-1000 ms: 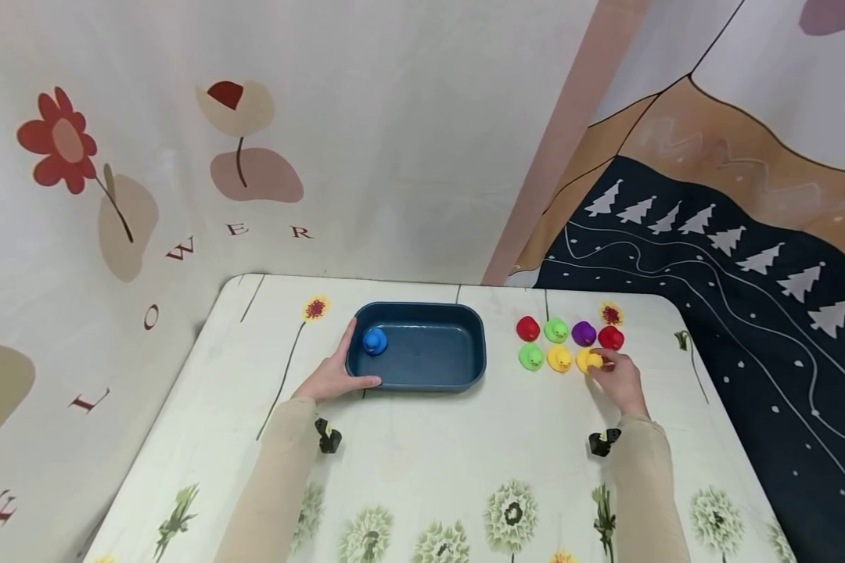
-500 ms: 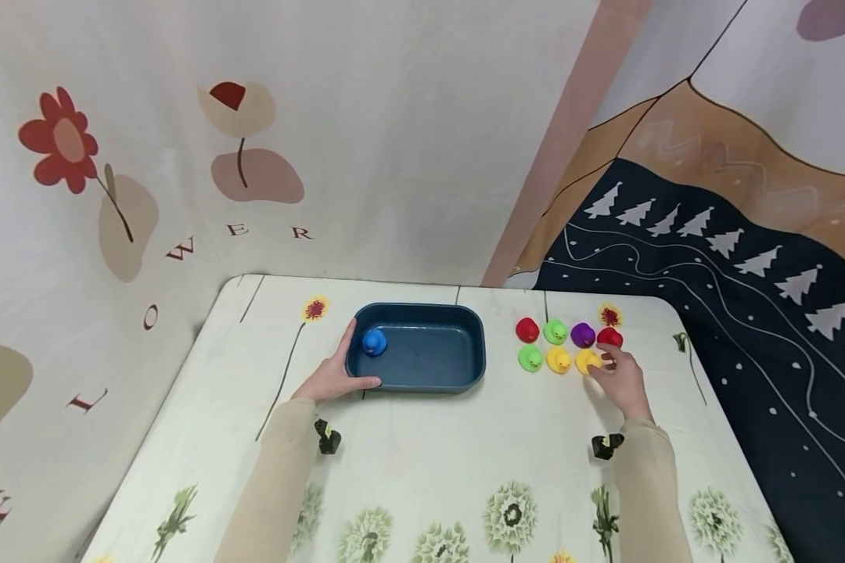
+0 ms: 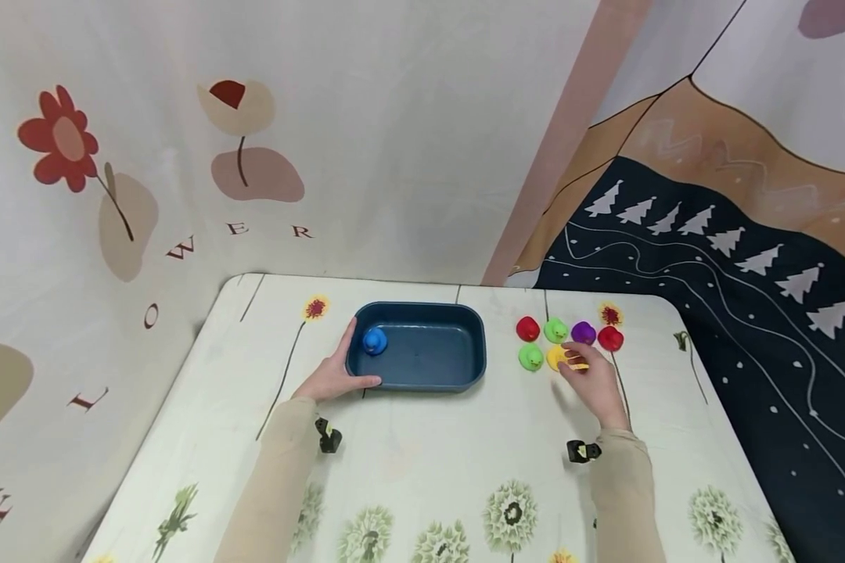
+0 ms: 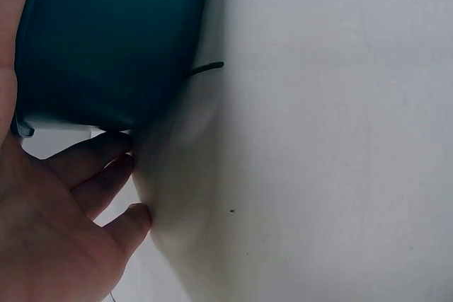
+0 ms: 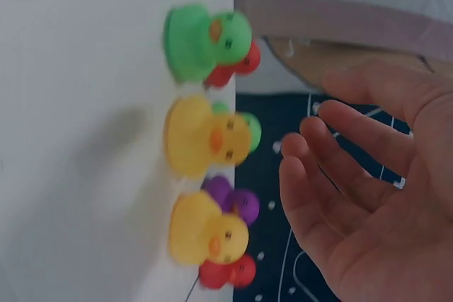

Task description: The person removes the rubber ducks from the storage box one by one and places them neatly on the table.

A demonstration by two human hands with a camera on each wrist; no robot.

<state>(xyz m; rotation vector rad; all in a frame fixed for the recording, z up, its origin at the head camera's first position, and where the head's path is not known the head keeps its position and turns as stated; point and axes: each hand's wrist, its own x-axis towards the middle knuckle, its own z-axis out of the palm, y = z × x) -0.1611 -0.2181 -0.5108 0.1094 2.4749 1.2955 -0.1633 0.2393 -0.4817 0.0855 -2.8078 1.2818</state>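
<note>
At the left end of a dark blue rectangular tub (image 3: 429, 356), my left hand (image 3: 329, 379) grips the corner, thumb along the near side and fingers on the left wall. A blue rubber duck (image 3: 375, 341) sits inside it. My right hand (image 3: 597, 385) hovers over the near row of ducks with nothing in it. In the right wrist view its loosely bent fingers stand apart from a yellow duck (image 5: 191, 136), another yellow duck (image 5: 198, 228) and a green duck (image 5: 187, 44). From the head, that hand partly covers the yellow ducks.
Behind the near row stand a red duck (image 3: 527, 328), a green duck (image 3: 555, 329), a purple duck (image 3: 583, 333) and another red duck (image 3: 610, 338). A flower-print cloth covers the table (image 3: 429, 446). Printed curtains (image 3: 408, 156) hang along its back and right edges.
My right hand has moved left from the rightmost yellow duck, which stays on the table, to above the two yellow ducks. The left hand and the tub have not moved.
</note>
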